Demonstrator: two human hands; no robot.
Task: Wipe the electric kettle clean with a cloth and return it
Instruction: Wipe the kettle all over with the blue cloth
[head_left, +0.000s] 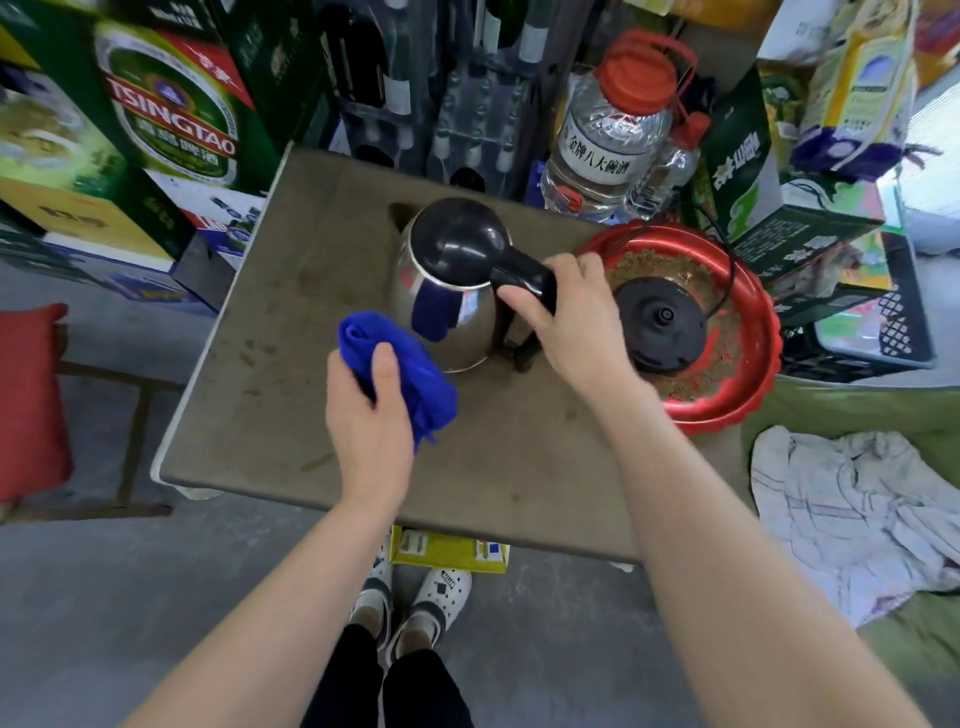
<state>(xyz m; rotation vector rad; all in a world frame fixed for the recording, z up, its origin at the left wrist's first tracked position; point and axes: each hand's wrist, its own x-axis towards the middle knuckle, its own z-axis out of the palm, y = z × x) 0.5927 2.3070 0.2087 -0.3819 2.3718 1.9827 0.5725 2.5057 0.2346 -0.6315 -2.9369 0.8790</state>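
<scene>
A steel electric kettle (444, 306) with a black lid and black handle stands upright on the small brown table (291, 395). My right hand (566, 312) is closed around the kettle's handle. My left hand (369, 410) grips a bunched blue cloth (400, 364) just in front and left of the kettle; the cloth's reflection shows on the steel wall. I cannot tell whether the cloth touches the kettle. The kettle's black power base (660, 322) lies in a red tray (748, 364) to the right, apart from the kettle.
Beer cartons (166, 114) and bottle crates (467, 119) stand behind the table. A large clear jug with a red cap (608, 135) is at the back right. A white rag (857, 509) lies on green fabric at right. A red stool (31, 400) is at left.
</scene>
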